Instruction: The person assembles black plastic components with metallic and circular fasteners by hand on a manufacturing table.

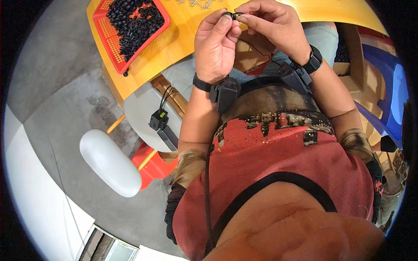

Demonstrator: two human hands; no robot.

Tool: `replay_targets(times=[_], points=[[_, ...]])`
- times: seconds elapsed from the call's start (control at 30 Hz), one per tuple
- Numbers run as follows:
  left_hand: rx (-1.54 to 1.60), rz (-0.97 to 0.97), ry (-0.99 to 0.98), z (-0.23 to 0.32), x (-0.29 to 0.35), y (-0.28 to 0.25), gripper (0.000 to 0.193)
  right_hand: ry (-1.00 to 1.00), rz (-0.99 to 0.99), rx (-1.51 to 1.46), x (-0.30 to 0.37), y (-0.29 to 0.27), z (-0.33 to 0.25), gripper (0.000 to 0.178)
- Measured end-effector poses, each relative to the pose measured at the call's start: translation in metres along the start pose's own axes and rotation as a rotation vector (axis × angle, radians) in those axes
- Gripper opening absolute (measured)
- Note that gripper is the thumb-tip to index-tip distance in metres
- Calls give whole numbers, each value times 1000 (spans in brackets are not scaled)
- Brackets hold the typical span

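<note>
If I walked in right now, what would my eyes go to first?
Probably the left hand and right hand, near the picture's top, pinching a small black piece. Next, perhaps the red basket of black parts at upper left, on the yellow table. The blue chair at the right edge stands out too.

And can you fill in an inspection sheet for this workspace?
Surface: smooth yellow tabletop
Job's things: small black rounded part; red perforated plastic basket heaped with small black pieces
Clutter: tiny shiny pieces scattered at the picture's top edge
Hands: left hand and right hand both pinch the part
Cables: thin black cable over the person's red top
Surroundings: grey floor; blue plastic chair, right; white oblong object, left
</note>
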State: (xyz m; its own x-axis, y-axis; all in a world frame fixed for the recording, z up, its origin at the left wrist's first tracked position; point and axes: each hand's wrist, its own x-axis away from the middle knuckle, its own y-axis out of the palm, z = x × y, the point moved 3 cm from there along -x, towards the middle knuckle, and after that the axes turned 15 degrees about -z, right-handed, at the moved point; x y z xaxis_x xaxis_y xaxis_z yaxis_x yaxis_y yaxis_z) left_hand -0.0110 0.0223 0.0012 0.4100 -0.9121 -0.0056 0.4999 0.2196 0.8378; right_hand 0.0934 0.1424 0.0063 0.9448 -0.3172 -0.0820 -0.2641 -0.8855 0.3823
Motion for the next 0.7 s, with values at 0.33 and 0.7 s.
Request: replay_targets(times=[0.33, 0.7], points=[[-47, 10, -15, -2, -1, 7, 19, 63, 0, -232, 5, -6, 0, 13], [-18, 0, -36, -4, -1, -7, 19, 124, 40, -382, 0, -5, 15, 14]])
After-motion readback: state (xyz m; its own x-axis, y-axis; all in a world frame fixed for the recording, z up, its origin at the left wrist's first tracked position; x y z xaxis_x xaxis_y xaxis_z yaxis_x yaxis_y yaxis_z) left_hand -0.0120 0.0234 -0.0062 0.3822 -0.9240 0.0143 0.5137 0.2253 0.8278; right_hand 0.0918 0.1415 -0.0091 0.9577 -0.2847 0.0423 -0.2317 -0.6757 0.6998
